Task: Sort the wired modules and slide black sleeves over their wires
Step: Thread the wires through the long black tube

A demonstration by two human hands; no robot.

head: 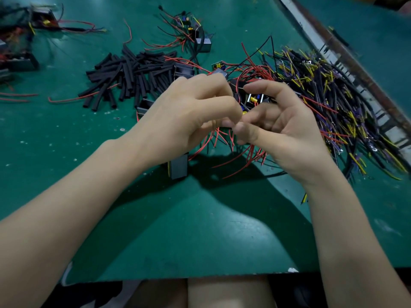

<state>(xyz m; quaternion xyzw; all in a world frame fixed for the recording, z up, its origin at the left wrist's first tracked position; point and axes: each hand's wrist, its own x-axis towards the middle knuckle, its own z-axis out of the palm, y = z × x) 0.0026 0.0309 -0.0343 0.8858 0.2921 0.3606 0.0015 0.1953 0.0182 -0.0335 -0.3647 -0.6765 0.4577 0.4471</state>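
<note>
My left hand (189,114) and my right hand (282,130) meet above the green table (200,230), fingers curled. Between them sits a wired module (253,100) with a yellow part and red wires (222,138) hanging below. Both hands pinch at these wires near the thumbs; the exact grip is hidden. A heap of black sleeves (131,74) lies at the upper left of my hands. Another black module (178,166) hangs or lies just under my left wrist.
A large tangle of black, yellow and purple wires (329,103) covers the right side up to a metal rail (347,63). More wired modules lie at the back middle (195,34) and the far left (22,41). The table's front edge (189,275) is near my knees.
</note>
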